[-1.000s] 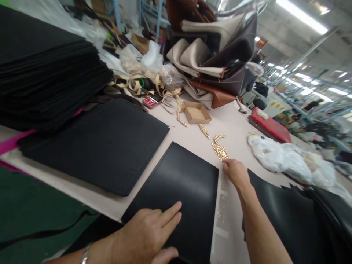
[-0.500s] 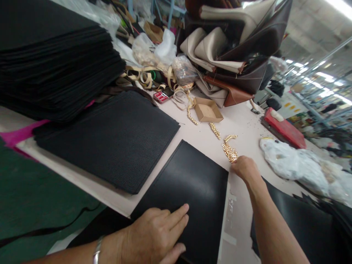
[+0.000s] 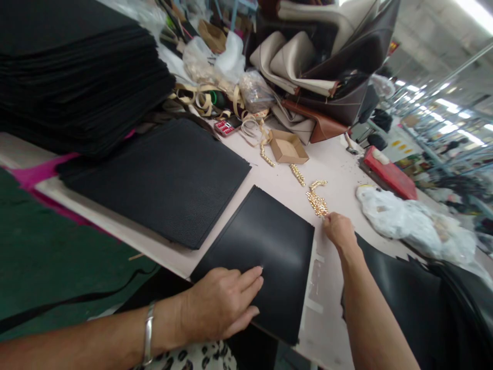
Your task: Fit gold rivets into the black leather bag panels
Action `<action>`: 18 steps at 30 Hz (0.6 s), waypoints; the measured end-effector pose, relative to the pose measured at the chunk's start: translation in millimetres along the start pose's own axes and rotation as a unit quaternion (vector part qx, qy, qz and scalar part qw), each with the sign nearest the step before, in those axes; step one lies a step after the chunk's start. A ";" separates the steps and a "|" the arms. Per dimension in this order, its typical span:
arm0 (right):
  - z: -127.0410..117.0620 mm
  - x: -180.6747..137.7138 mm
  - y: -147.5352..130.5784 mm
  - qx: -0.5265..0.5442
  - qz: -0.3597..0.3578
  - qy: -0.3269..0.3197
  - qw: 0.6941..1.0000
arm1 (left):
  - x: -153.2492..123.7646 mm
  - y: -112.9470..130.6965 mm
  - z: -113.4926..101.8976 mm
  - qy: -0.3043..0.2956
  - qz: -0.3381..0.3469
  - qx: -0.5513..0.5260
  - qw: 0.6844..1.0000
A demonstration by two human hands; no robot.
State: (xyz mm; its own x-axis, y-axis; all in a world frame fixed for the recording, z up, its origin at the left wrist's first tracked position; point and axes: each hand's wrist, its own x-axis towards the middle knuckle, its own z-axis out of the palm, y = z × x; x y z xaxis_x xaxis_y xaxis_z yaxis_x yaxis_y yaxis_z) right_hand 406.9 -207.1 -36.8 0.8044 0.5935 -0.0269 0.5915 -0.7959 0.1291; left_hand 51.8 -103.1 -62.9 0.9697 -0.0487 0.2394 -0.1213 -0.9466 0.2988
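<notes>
My left hand (image 3: pixel 225 300) rests on a smooth black leather panel (image 3: pixel 265 226), its fingers stretched out and thumb apart. A tiny pale spot shows at the index fingertip. At the near edge of a pile of small gold metal pieces (image 3: pixel 318 204), my right hand (image 3: pixel 339 229) has its thumb and fingers pinched together. What lies between those fingertips is too small to make out. Rows of the same gold pieces (image 3: pixel 297 175) lie beyond the pile, near an open cardboard box (image 3: pixel 288 148).
A grained black panel stack (image 3: pixel 162 180) lies left, beside a tall black stack (image 3: pixel 77 87). More black leather sheets (image 3: pixel 396 303) are at right, near a white plastic bag (image 3: pixel 400 216) and a red object (image 3: pixel 389 172). Folded brown and beige leather pieces (image 3: pixel 323 67) rise at the back.
The view has shifted a little, so the table's near edge shows more. My left hand stays on the panel; my right hand stays pinched at the gold pile.
</notes>
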 end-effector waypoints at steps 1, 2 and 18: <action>-1.7 -6.6 0.5 0.014 -0.003 0.003 1.000 | -0.7 0.5 0.1 0.008 0.003 0.004 1.000; -3.3 -15.5 -0.5 0.029 -0.005 0.004 1.000 | -1.5 1.1 0.9 0.015 0.005 0.007 1.000; -15.0 -180.7 -103.0 0.360 -0.114 -0.112 0.919 | 17.0 34.2 -55.2 0.002 -0.083 -0.278 0.957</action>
State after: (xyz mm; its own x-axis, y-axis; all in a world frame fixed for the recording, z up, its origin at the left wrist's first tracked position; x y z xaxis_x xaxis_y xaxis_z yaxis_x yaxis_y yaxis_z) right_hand 199.8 -230.6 -30.4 0.5985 0.7792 -0.1861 0.5636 -0.5747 -0.5933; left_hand 52.4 -118.7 2.4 0.9847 0.0898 0.1492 -0.0609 -0.6247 0.7785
